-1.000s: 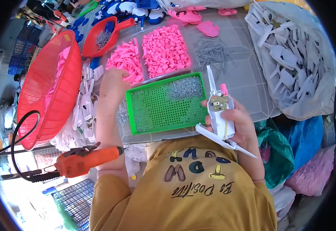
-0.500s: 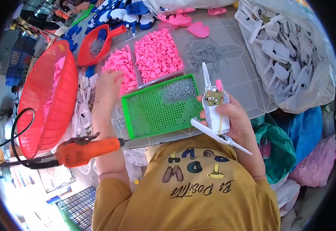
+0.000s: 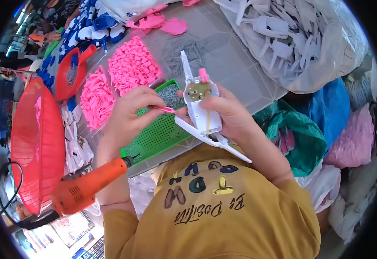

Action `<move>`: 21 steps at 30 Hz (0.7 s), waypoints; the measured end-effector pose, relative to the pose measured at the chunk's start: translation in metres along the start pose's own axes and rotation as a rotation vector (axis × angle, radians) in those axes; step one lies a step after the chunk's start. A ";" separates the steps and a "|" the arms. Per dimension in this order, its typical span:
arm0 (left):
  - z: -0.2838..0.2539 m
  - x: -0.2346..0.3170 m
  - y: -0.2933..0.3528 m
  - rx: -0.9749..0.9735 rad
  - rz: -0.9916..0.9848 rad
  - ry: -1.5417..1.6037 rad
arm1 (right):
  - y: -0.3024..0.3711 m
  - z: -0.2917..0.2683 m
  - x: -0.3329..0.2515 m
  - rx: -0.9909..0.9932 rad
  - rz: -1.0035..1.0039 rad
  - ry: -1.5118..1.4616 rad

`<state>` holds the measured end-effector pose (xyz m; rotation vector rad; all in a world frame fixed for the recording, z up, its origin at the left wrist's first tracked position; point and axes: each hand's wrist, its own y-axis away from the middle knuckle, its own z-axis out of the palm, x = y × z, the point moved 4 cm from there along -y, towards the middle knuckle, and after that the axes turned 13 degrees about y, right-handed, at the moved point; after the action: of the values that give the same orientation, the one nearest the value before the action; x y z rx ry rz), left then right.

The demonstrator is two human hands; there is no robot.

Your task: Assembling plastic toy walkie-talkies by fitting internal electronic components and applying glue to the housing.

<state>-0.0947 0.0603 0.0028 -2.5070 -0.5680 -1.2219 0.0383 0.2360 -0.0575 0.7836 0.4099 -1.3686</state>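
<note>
My right hand [image 3: 234, 113] grips an open white plastic housing [image 3: 209, 116] with a small circuit board [image 3: 196, 91], a yellow wire and a pink piece [image 3: 203, 75] at its top. A slim white arm sticks up from the housing, and another white part hangs at its lower end. Between thumb and fingers, my left hand [image 3: 133, 115] pinches a thin pink plastic piece [image 3: 167, 110] right beside the housing. Under both hands lies a green perforated tray [image 3: 162, 137] with small screws [image 3: 170, 96] at its far end.
An orange electric screwdriver [image 3: 89, 185] is beside my left forearm. Pink parts [image 3: 134, 64] lie in two piles beyond the tray, near long metal pins [image 3: 184, 49]. A red basket [image 3: 20, 142] stands left; a sack of white housings [image 3: 279, 28] and a green bag [image 3: 305, 142] are right.
My left hand has come from the pile of thin pink parts to the housing, now with a pink piece in it. The view has shifted; my right hand still holds the housing.
</note>
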 end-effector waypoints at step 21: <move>0.060 0.003 -0.011 0.251 -0.214 0.886 | 0.002 -0.008 0.012 0.073 -0.041 0.049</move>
<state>-0.0574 0.0962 -0.0291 -1.4945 -0.6823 -1.9904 0.0437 0.2336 -0.0706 0.8740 0.4181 -1.4109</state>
